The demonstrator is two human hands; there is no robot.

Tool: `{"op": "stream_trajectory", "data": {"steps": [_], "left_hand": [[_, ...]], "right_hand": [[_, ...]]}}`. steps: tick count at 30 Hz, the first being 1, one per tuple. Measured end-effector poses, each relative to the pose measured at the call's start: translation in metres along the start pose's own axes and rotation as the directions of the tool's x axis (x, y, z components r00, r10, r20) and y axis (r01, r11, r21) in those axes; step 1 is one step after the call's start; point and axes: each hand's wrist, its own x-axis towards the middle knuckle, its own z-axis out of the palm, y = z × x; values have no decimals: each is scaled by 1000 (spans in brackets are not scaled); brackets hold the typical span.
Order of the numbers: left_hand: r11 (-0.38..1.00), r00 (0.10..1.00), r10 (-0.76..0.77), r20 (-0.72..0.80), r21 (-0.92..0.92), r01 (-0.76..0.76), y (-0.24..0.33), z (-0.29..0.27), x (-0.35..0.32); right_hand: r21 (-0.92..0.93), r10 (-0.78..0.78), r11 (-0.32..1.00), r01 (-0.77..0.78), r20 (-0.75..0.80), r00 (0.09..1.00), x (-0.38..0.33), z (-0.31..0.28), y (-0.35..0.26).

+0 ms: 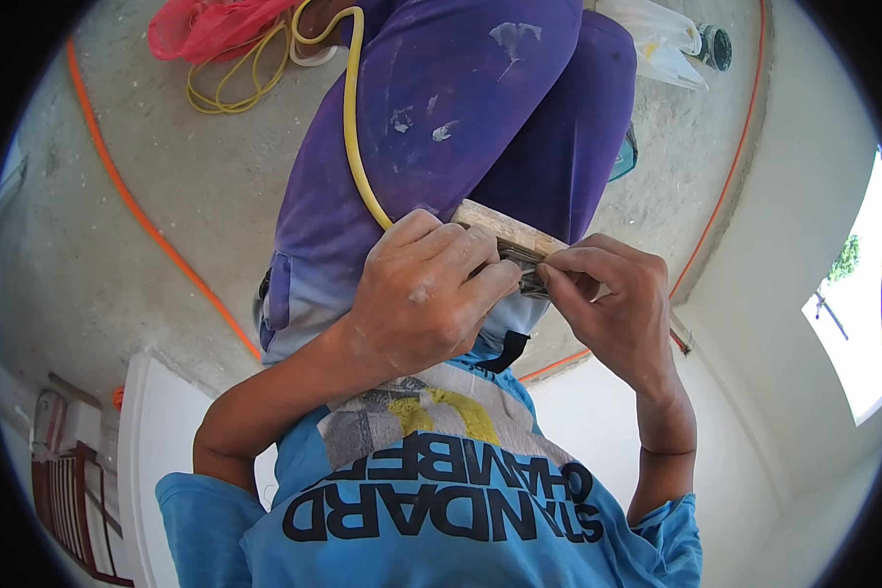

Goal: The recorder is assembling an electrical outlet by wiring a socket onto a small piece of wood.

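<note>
Both hands meet above my lap at a pale wooden block (514, 228), which has a dark grey layered piece (531, 278) along its near side. My left hand (426, 289) is closed at the block's left end, thumb and forefinger pinched by the dark piece. From the other side, my right hand (612, 299) pinches the right edge of that piece between thumb and fingers. Pale dust marks the left hand. A yellow cord (353, 127) runs down over my thigh and disappears behind the left hand; its end is hidden.
Purple trousers (441, 78) with white splashes cover my legs. Yellow cord coils (230, 93) lie near a pink plastic bag (211, 27) at far left. An orange line (132, 186) crosses the concrete floor. A white plastic bag (661, 39) and dark tin (715, 47) are far right.
</note>
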Motion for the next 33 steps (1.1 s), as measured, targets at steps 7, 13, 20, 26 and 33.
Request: {"op": "stream_trajectory", "data": {"steps": [7,13,20,26,33], "left_hand": [[999,998,43,-43,3,-43,-4,4,-1],[999,1000,15,-11,-29,-15,-1,2,0],[989,991,-131,35,-70,134,9,-6,13],[988,985,-135,104,-64,142,7,-7,15],[994,984,-87,153,-47,95,8,-11,15]], "right_hand": [[72,106,992,-104,-14,994,-3,3,-3],[62,175,983,-170,-82,981,-14,12,-7],[63,226,974,-219,-122,967,-13,11,-11],[145,382,918,-370,-70,921,-9,7,-12],[274,481,841,-467,18,877,-8,2,-8]]}}
